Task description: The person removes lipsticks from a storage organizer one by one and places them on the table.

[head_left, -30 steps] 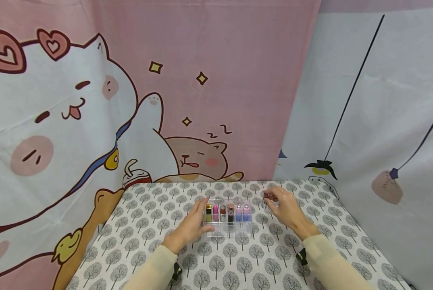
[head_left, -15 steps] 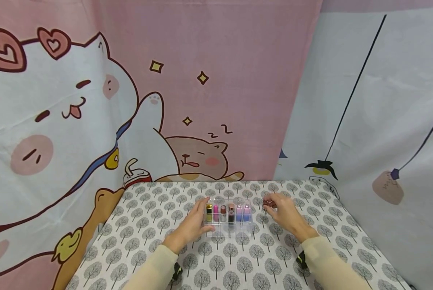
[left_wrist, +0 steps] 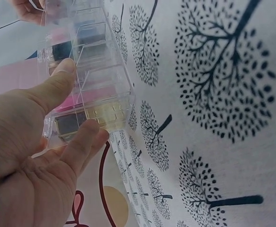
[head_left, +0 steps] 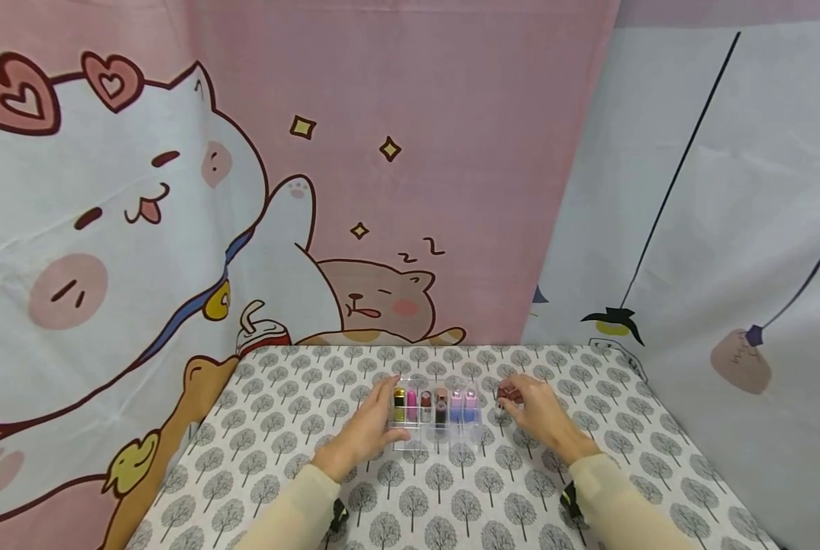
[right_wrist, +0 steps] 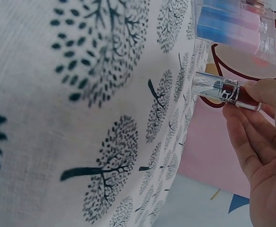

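A small tabletop nook walled in with printed fabric, perhaps a corner of a home or studio; the view shows too little of the room to tell. A tree-patterned tablecloth (head_left: 492,519) spreads under the left hand (head_left: 360,434) and right hand (head_left: 539,409). Beyond them hangs creased pink cloth (head_left: 485,168); left of the left hand, a cartoon white cat (head_left: 135,172); right of the right hand, pale drapery (head_left: 760,191) with a printed bulb (head_left: 741,365).

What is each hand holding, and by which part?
The right hand pinches a small tube by its dark red end; the left hand grips the clear organizer by its left end.
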The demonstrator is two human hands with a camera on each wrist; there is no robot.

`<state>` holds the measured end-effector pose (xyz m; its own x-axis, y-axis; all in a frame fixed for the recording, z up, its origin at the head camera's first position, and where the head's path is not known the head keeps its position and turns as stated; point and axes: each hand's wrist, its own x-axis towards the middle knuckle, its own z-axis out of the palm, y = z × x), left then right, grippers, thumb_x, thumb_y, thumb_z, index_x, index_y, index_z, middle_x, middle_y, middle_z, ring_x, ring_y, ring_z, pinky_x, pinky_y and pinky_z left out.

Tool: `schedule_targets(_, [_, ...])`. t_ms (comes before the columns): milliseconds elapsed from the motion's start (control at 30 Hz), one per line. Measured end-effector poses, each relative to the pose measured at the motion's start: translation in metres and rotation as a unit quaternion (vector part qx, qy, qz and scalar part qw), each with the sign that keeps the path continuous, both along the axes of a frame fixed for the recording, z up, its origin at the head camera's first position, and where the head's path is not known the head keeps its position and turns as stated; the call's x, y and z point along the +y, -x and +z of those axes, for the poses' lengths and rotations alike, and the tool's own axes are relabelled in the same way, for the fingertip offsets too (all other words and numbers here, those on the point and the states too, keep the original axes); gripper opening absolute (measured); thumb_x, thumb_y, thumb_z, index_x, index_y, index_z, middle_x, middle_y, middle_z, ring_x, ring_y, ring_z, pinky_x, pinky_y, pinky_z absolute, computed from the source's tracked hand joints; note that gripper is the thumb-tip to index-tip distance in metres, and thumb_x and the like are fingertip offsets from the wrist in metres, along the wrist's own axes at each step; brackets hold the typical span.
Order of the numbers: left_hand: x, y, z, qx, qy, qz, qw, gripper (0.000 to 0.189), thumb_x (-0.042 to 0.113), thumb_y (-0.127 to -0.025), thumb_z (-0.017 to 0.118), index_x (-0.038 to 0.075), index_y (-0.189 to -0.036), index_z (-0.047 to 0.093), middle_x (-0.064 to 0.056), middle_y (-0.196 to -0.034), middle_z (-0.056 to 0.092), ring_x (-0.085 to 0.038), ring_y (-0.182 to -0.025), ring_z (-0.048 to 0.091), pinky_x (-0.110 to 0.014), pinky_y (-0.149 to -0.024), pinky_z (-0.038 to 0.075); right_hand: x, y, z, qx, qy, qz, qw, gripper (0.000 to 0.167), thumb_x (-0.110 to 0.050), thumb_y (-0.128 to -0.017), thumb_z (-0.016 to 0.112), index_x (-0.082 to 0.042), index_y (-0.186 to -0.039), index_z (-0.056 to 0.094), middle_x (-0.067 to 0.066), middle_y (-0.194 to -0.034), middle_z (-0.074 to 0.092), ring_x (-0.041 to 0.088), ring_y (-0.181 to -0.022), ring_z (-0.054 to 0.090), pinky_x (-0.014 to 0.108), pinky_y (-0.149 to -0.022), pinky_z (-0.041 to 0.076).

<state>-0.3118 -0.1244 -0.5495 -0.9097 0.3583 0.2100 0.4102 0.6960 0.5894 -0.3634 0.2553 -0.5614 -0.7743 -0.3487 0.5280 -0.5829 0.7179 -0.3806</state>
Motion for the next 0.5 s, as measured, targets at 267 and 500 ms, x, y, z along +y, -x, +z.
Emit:
schedule_targets(267, [0.0019,-0.0004,0.0026,0.001,0.011,0.002,0.9999,0.112,0.024,-0.099,0.093,0.002,-0.184,0.023,-0.030,-0.187,0.031,-0.054,-0.162,0.053,-0.064,-0.135,0.047,0.0003,0.0004,-0.0048,-0.003,-0.004,-0.003,1.0000,0.024,0.002,-0.095,0.093,-0.006,-0.114,0.081,0.010,-0.106,0.085,0.024,-0.089,0.084,0.038,-0.080,0.075])
schedule_targets(500, [0.0030,-0.0008,0.0045,-0.002,0.019,0.003,0.9998,0.113,0.024,-0.099,0.094,0.001,-0.183,0.023,-0.030,-0.187,0.031,-0.053,-0.158,0.057,-0.063,-0.133,0.050,0.0009,0.0010,-0.0078,-0.012,-0.007,-0.003,0.9999,0.023,0.002,-0.095,0.093,-0.003,-0.114,0.081,0.013,-0.107,0.085,0.023,-0.088,0.084,0.039,-0.080,0.075])
